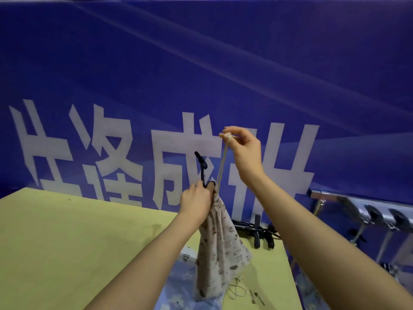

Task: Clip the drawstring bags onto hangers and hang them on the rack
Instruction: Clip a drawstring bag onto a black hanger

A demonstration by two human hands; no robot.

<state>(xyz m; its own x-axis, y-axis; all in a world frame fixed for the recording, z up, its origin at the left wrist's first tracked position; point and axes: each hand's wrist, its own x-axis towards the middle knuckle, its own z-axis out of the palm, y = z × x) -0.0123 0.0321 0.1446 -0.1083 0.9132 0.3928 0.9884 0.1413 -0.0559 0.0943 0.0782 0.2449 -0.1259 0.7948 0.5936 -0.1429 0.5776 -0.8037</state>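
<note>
Gripping bag (220, 249) and hanger (202, 168), hands (196, 203) pinch drawstring (221, 166).

Both forearms bare, reaching forward and up. Left hand (196, 203) lower, back of hand toward camera, fingers curled round gathered bag neck (215, 199) and hanger (202, 170) base. Right hand (244, 151) higher, up and right of left, wrist bent, thumb and forefinger pinching knotted cord end (228, 136); remaining fingers loosely curled.
</note>
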